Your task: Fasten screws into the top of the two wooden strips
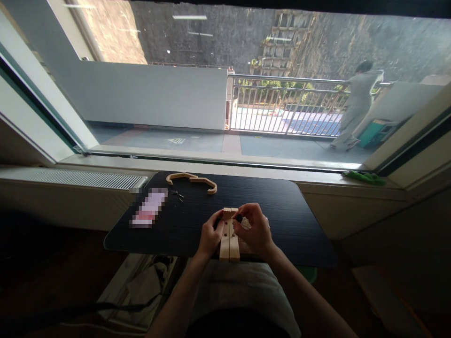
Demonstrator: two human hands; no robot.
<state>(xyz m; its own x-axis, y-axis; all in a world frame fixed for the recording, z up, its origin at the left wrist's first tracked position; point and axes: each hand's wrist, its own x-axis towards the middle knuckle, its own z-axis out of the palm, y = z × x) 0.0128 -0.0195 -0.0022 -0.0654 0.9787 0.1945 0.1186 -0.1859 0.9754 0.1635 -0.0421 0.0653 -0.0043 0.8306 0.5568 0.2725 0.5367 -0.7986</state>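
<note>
A pale wooden piece point(229, 252) with a lengthwise seam and several dark holes lies at the near edge of the table. My left hand point(210, 235) grips its left side, fingers closed along the edge. Over its upper right part, my right hand point(256, 230) pinches a small dark object point(239, 218), whose kind I cannot make out. Fingers partly hide the wood's right side. Further back lie two curved wooden hook-shaped pieces point(207, 182), touching end to end. Several small screws point(181, 196) are scattered left of them.
The black table point(275, 192) has rounded corners. A blurred pinkish item point(151, 206) lies at its left. Behind stand a radiator point(77, 178) and a window sill point(246, 170) with a green cloth point(364, 177). Outside the glass, a person point(357, 101) leans on a railing.
</note>
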